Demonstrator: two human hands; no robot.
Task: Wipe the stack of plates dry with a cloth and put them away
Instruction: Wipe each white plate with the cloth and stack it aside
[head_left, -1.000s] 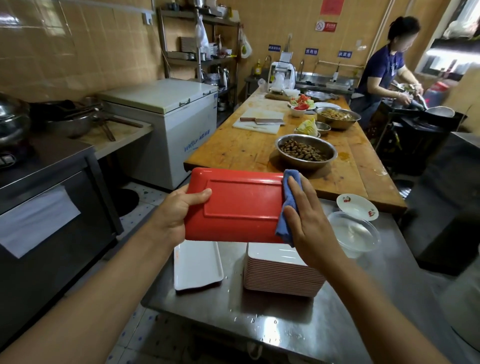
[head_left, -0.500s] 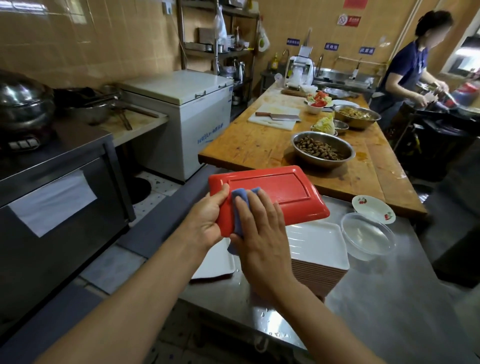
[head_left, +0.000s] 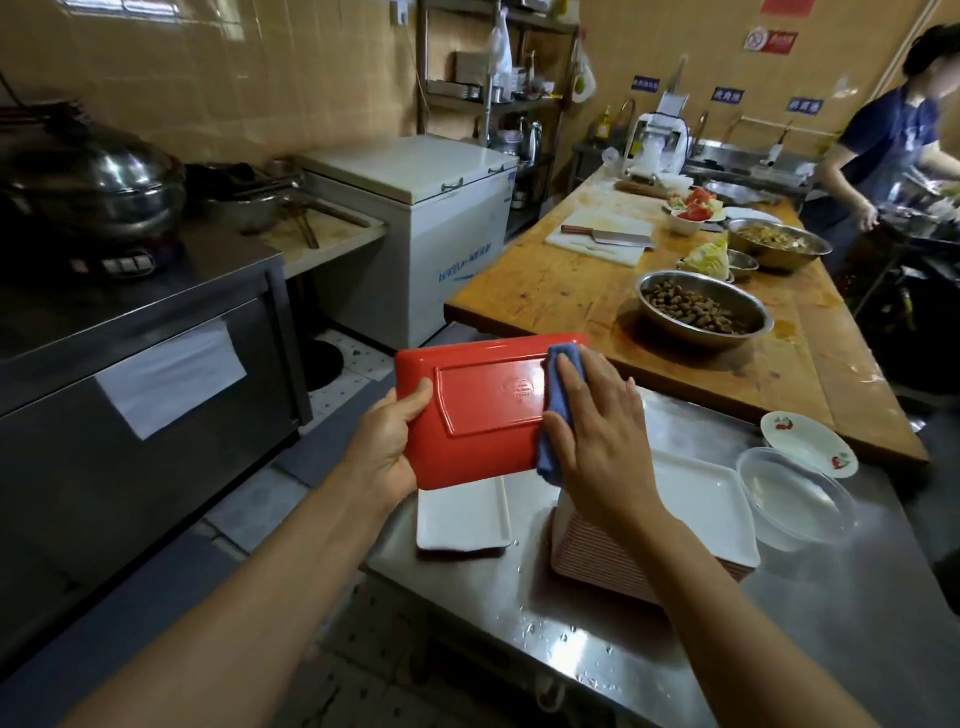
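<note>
The left hand (head_left: 387, 449) grips the left edge of the red rectangular plate (head_left: 480, 410), underside up, above the steel counter (head_left: 857, 623). The right hand (head_left: 597, 434), fingers flat, has swept the blue cloth (head_left: 558, 410) back rightward across it, so this face is nearly dry. The wet stack of plates (head_left: 698, 506) waits beneath.

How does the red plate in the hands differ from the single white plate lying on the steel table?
The red plate is held tilted, underside up; the white plate lies flat, face up. The blue cloth presses on the red plate, while nothing touches the white plate's top. Both are rectangular.
</note>
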